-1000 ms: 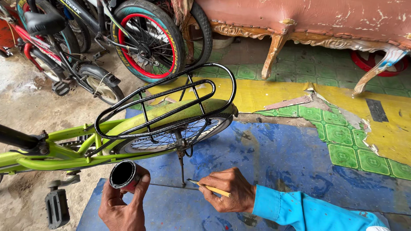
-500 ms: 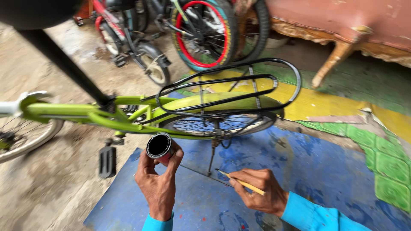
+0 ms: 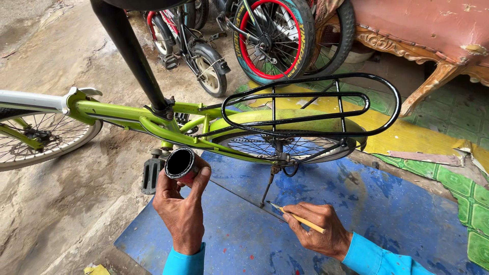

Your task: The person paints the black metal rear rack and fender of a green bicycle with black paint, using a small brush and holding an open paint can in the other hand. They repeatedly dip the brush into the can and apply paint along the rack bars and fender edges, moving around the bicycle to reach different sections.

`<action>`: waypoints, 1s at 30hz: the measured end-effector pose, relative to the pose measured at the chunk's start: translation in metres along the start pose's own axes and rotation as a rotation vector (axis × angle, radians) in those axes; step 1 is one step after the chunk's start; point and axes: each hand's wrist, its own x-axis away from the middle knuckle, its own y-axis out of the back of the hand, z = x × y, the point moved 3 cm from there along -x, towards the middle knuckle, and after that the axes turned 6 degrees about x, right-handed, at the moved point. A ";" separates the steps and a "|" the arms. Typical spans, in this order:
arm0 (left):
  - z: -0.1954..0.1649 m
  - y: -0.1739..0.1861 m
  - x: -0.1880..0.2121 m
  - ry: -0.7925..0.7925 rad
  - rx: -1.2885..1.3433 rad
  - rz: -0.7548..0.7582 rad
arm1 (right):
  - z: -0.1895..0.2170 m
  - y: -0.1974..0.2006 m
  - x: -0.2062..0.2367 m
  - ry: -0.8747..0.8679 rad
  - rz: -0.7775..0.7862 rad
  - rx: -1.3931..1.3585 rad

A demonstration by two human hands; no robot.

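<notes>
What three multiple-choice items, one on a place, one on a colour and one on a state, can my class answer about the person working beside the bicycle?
1. Where is the small can?
A. in the left hand
B. on the rear rack
C. on the blue mat

2. What colour is the bicycle frame nearest the hands?
A. red
B. lime green
C. white

3. How is the bicycle kept up?
A. lying on its side
B. hung from a hook
C. propped on its kickstand

Answers: 1 A, the fingers wrap round the can, which is tilted so its dark inside shows. 2 B, the tubes are lime green. 3 C, the stand's foot rests on the blue mat, while the right hand holds a thin brush.
</notes>
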 end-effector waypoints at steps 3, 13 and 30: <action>-0.002 0.001 0.000 -0.019 -0.008 0.003 | -0.002 -0.003 0.000 -0.032 0.048 0.025; 0.000 -0.004 0.000 0.002 0.007 0.023 | -0.001 0.002 0.000 -0.017 0.018 -0.002; 0.002 -0.011 0.006 0.012 0.014 0.070 | 0.003 0.005 0.003 0.040 -0.003 -0.001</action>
